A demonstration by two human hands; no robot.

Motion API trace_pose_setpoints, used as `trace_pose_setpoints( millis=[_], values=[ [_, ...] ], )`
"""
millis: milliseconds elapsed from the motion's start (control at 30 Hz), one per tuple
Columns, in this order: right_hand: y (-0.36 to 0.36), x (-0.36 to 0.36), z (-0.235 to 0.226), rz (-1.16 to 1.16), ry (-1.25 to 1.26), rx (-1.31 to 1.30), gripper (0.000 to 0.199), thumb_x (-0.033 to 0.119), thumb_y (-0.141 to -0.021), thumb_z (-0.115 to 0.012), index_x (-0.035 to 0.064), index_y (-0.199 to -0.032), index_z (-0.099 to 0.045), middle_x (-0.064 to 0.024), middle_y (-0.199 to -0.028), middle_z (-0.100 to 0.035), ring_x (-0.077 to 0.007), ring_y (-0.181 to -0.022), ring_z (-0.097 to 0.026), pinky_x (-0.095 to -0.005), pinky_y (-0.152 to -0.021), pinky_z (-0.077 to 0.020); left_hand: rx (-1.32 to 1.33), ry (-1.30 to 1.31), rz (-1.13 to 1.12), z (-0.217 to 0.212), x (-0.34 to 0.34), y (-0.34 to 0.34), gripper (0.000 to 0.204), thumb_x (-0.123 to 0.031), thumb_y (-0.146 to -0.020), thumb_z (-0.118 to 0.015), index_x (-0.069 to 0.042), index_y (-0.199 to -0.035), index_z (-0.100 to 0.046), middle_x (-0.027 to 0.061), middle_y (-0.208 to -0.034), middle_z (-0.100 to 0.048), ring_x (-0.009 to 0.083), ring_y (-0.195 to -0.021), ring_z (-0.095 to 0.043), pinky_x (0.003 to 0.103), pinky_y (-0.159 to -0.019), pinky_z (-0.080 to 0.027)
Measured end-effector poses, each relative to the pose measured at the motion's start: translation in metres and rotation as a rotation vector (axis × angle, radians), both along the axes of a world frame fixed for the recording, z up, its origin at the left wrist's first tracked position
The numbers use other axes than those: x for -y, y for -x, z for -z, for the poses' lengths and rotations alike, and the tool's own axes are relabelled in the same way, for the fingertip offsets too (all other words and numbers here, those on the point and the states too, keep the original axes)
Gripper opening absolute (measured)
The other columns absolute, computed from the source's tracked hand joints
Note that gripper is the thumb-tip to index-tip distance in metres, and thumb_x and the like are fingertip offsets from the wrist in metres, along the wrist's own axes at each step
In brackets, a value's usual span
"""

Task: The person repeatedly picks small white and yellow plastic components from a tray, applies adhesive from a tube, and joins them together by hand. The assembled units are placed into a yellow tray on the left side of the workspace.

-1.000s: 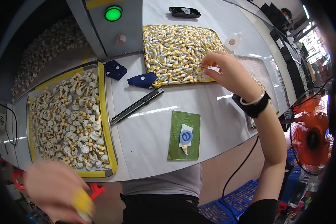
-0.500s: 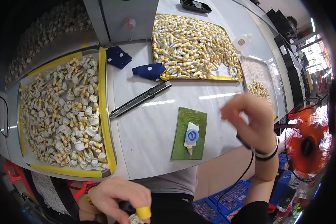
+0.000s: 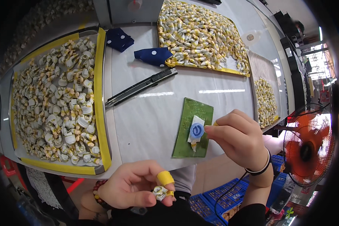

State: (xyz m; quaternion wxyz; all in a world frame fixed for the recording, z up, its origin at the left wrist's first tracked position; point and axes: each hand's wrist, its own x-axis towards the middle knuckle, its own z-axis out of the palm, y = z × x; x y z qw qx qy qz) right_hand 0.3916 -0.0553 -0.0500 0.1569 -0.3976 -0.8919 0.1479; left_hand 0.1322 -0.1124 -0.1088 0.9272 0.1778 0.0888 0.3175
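Note:
My left hand (image 3: 135,186), palm turned up near the table's front edge, pinches a small white-and-yellow moulded piece (image 3: 160,193) between thumb and fingers. A yellow wrap (image 3: 165,177) covers one of its fingertips. My right hand (image 3: 239,139) is closed in a pinch at the right rim of a round blue piece (image 3: 196,130). A speck of yellow shows by its fingertips, but what they hold is hidden. The blue piece lies on a white scrap (image 3: 198,119) on a green rectangular board (image 3: 192,107). A small yellow-and-white tip (image 3: 193,146) sticks out below it.
To the left, a yellow-taped tray (image 3: 103,94) holds many white-and-yellow pieces. A tray of slim pieces (image 3: 199,37) stands at the back, another (image 3: 264,101) at right. A black utility knife (image 3: 141,87), dark blue dotted cloths (image 3: 151,56), a white bottle (image 3: 249,37) and an orange fan (image 3: 307,148) are around.
My right hand has come down and left to the rim of the blue piece. My left hand has risen and turned palm up, still holding its small piece. The view has shifted slightly.

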Motion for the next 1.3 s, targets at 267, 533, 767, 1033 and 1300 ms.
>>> trace_pose_setpoints(
  millis=[267, 533, 767, 1033, 1300],
  values=[
    [0.009, 0.001, 0.010, -0.028, -0.166, 0.142, 0.025, 0.003, -0.062, -0.064, -0.0002, -0.087, -0.061, -0.0062, -0.077, -0.055, -0.0193, -0.066, -0.054, -0.0277, -0.053, -0.0466, 0.021, 0.004, -0.002, 0.002, -0.001, -0.003, 0.038, -0.018, -0.085, -0.066, 0.006, -0.111, -0.053, 0.0110, -0.098, -0.062, 0.0151, -0.093, -0.060, 0.027, -0.085, -0.045],
    [0.011, 0.003, -0.002, -0.167, -0.185, 0.247, 0.018, 0.005, -0.064, -0.066, 0.0006, -0.080, -0.060, -0.0032, -0.071, -0.048, -0.0153, -0.065, -0.051, -0.0240, -0.052, -0.0447, -0.201, 0.133, 0.008, -0.012, -0.006, -0.008, 0.045, -0.031, -0.076, -0.073, 0.007, -0.094, -0.057, 0.0148, -0.076, -0.063, 0.0240, -0.075, -0.061, 0.035, -0.069, -0.051],
    [0.014, 0.004, 0.001, -0.159, -0.219, 0.226, 0.019, 0.005, -0.063, -0.066, 0.0000, -0.081, -0.060, -0.0032, -0.073, -0.049, -0.0151, -0.065, -0.052, -0.0241, -0.052, -0.0445, -0.179, 0.191, 0.073, -0.014, -0.009, -0.012, 0.047, -0.034, -0.080, -0.069, 0.007, -0.096, -0.053, 0.0138, -0.074, -0.062, 0.0211, -0.070, -0.060, 0.033, -0.066, -0.049],
    [0.023, 0.015, -0.009, -0.102, -0.046, -0.372, 0.023, 0.005, -0.064, -0.065, -0.0025, -0.085, -0.065, -0.0086, -0.079, -0.060, -0.0192, -0.064, -0.059, -0.0260, -0.054, -0.0488, -0.104, 0.263, 0.121, -0.009, -0.010, -0.021, 0.042, -0.032, -0.084, -0.065, 0.006, -0.096, -0.052, 0.0101, -0.071, -0.060, 0.0166, -0.065, -0.058, 0.031, -0.062, -0.047],
    [0.045, 0.025, -0.022, -0.016, 0.043, -0.344, 0.017, 0.012, -0.063, -0.066, 0.0078, -0.079, -0.070, -0.0019, -0.075, -0.064, -0.0145, -0.061, -0.060, -0.0227, -0.050, -0.0464, -0.089, 0.324, 0.142, -0.008, -0.007, -0.023, 0.034, -0.029, -0.085, -0.064, 0.002, -0.091, -0.050, 0.0096, -0.071, -0.058, 0.0166, -0.065, -0.058, 0.030, -0.062, -0.046]
  ],
)
